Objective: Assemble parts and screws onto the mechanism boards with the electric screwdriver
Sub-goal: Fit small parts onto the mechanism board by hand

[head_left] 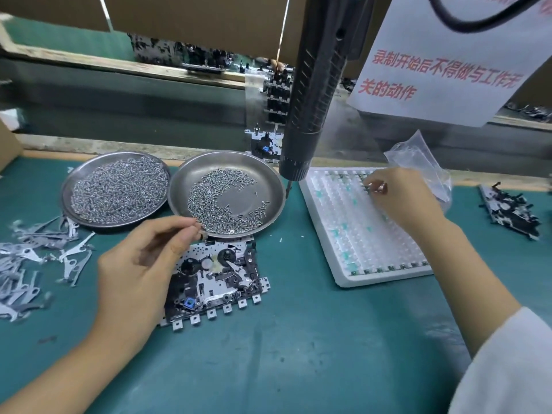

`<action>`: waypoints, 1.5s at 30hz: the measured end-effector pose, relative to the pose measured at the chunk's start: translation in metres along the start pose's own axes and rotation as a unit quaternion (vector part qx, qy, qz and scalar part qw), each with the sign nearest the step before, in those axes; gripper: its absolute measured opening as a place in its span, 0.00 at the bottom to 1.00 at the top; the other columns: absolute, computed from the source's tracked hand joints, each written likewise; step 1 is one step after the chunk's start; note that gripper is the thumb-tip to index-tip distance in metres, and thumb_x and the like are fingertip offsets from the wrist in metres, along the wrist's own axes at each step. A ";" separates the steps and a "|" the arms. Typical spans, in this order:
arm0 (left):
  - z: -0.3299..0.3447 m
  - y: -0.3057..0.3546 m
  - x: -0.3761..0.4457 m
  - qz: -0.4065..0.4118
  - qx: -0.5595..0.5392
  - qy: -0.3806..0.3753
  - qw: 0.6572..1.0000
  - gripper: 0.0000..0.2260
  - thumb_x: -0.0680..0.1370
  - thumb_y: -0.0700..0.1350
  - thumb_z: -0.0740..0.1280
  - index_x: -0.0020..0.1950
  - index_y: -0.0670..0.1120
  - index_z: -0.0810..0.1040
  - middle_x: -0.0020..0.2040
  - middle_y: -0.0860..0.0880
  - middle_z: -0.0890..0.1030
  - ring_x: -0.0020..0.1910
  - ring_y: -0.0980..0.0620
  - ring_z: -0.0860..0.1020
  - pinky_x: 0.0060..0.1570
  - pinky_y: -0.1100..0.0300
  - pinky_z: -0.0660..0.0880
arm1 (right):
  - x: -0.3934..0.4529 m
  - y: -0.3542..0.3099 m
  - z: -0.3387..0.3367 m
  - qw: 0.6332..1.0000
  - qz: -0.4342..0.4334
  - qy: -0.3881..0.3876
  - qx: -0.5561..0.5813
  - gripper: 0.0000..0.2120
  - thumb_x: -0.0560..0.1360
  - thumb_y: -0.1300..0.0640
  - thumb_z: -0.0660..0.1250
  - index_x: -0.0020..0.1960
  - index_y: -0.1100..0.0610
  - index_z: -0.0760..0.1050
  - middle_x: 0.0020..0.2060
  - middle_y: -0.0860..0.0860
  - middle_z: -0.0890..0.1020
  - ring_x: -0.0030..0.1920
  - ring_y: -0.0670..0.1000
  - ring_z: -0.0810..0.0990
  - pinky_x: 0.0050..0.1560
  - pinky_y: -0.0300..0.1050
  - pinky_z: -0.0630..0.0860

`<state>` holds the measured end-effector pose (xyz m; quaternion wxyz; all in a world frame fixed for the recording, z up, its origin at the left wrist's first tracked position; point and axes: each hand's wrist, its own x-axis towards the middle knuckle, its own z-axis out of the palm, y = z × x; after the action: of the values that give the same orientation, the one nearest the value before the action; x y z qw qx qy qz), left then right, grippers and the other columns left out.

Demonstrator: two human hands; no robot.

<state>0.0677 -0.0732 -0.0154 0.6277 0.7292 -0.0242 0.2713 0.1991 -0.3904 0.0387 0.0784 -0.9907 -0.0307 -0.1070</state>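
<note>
Two round steel dishes of small screws, one far left [89,186] and one beside it [268,186], stand behind one metal mechanism board [218,282] in the near centre. The left hand [140,264] pinches a small screw above the board; the right hand [403,198] pinches a small part over one white foam tray [328,234] at right. One black electric screwdriver [316,85] hangs between them.

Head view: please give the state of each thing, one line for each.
Left hand: pinching a small screw at the near dish's edge.
Right hand: picking a small part from the white tray.
Electric screwdriver: hanging, not held.
Mechanism board: flat on the mat.
Left dish: heaped with screws.
Right dish: partly filled with screws.
</note>
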 end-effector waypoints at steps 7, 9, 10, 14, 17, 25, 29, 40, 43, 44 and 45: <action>0.000 0.001 0.000 0.006 0.017 -0.003 1.000 0.10 0.72 0.45 0.69 0.46 0.61 0.82 0.45 0.60 0.84 0.43 0.61 0.81 0.48 0.72 0.75 | 0.010 -0.002 0.001 0.995 -0.046 -0.005 -0.091 0.13 0.70 0.72 0.61 0.50 0.63 0.79 0.45 0.60 0.82 0.45 0.61 0.78 0.44 0.56 0.78; 0.001 0.001 0.000 0.000 0.018 -0.002 1.000 0.09 0.72 0.45 0.70 0.46 0.60 0.82 0.45 0.59 0.84 0.43 0.61 0.81 0.48 0.72 0.75 | 0.012 0.000 0.001 0.992 -0.070 -0.008 -0.108 0.14 0.72 0.70 0.61 0.52 0.59 0.80 0.46 0.57 0.83 0.47 0.60 0.78 0.42 0.48 0.76; 0.001 0.000 0.000 -0.007 0.017 -0.002 1.000 0.09 0.72 0.45 0.70 0.46 0.60 0.82 0.45 0.59 0.84 0.43 0.61 0.81 0.48 0.72 0.75 | 0.013 0.000 0.001 0.991 -0.077 -0.012 -0.112 0.15 0.73 0.69 0.61 0.54 0.57 0.79 0.48 0.56 0.83 0.49 0.59 0.78 0.41 0.45 0.73; 0.000 0.001 -0.001 -0.023 0.008 -0.001 1.000 0.08 0.71 0.46 0.70 0.46 0.58 0.83 0.45 0.57 0.84 0.45 0.57 0.82 0.50 0.68 0.76 | 0.015 0.002 -0.001 0.989 -0.091 -0.015 -0.113 0.14 0.74 0.68 0.62 0.54 0.57 0.79 0.48 0.54 0.83 0.48 0.58 0.78 0.38 0.45 0.70; 0.000 -0.001 0.000 -0.051 0.009 -0.017 0.999 0.07 0.71 0.49 0.70 0.48 0.56 0.83 0.46 0.54 0.85 0.47 0.54 0.82 0.51 0.62 0.77 | 0.014 0.002 -0.006 0.992 -0.090 -0.003 -0.093 0.13 0.73 0.70 0.60 0.51 0.59 0.80 0.47 0.55 0.81 0.47 0.58 0.77 0.40 0.48 0.72; 0.000 0.000 0.003 -0.069 0.015 -0.053 0.996 0.11 0.68 0.50 0.70 0.49 0.52 0.82 0.45 0.52 0.85 0.46 0.55 0.81 0.48 0.68 0.75 | -0.015 -0.018 -0.042 0.982 -0.033 -0.120 0.143 0.04 0.72 0.62 0.72 0.41 0.54 0.82 0.40 0.52 0.84 0.37 0.51 0.80 0.33 0.39 0.73; 0.006 0.007 -0.003 0.016 0.034 -0.039 0.999 0.09 0.70 0.42 0.71 0.47 0.53 0.82 0.45 0.56 0.83 0.42 0.62 0.79 0.46 0.70 0.74 | -0.058 -0.057 -0.044 0.892 -0.071 -0.275 0.351 0.07 0.71 0.65 0.71 0.40 0.54 0.80 0.42 0.49 0.86 0.39 0.48 0.83 0.32 0.36 0.76; 0.004 0.005 -0.004 0.071 0.067 -0.077 0.992 0.11 0.71 0.41 0.71 0.52 0.51 0.80 0.45 0.56 0.83 0.44 0.64 0.79 0.46 0.75 0.70 | -0.097 -0.139 0.019 0.733 0.000 -0.216 0.645 0.11 0.70 0.68 0.71 0.45 0.53 0.84 0.38 0.53 0.86 0.39 0.48 0.84 0.43 0.36 0.78; 0.003 0.005 -0.004 0.064 0.059 -0.095 0.992 0.10 0.72 0.43 0.71 0.51 0.55 0.81 0.47 0.58 0.82 0.44 0.63 0.79 0.47 0.73 0.71 | -0.102 -0.142 0.027 0.699 0.046 -0.192 0.687 0.12 0.66 0.66 0.73 0.48 0.56 0.82 0.40 0.54 0.86 0.40 0.48 0.84 0.43 0.35 0.78; 0.003 0.004 -0.004 0.061 0.055 -0.099 0.992 0.10 0.72 0.44 0.71 0.51 0.55 0.82 0.46 0.58 0.82 0.43 0.62 0.80 0.47 0.73 0.72 | -0.103 -0.142 0.028 0.694 0.050 -0.189 0.693 0.12 0.65 0.64 0.74 0.47 0.56 0.82 0.40 0.54 0.86 0.39 0.48 0.84 0.43 0.36 0.78; 0.003 0.004 -0.004 0.057 0.051 -0.102 0.992 0.10 0.72 0.44 0.71 0.51 0.55 0.82 0.45 0.58 0.82 0.42 0.61 0.80 0.47 0.72 0.72 | -0.105 -0.143 0.029 0.694 0.048 -0.188 0.693 0.11 0.64 0.63 0.74 0.47 0.56 0.83 0.39 0.54 0.86 0.39 0.48 0.84 0.43 0.35 0.78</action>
<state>0.0636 -0.0780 -0.0134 0.5670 0.7818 -0.1162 0.2318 0.0918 -0.2498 0.0094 0.7407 -0.6547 -0.0628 0.1371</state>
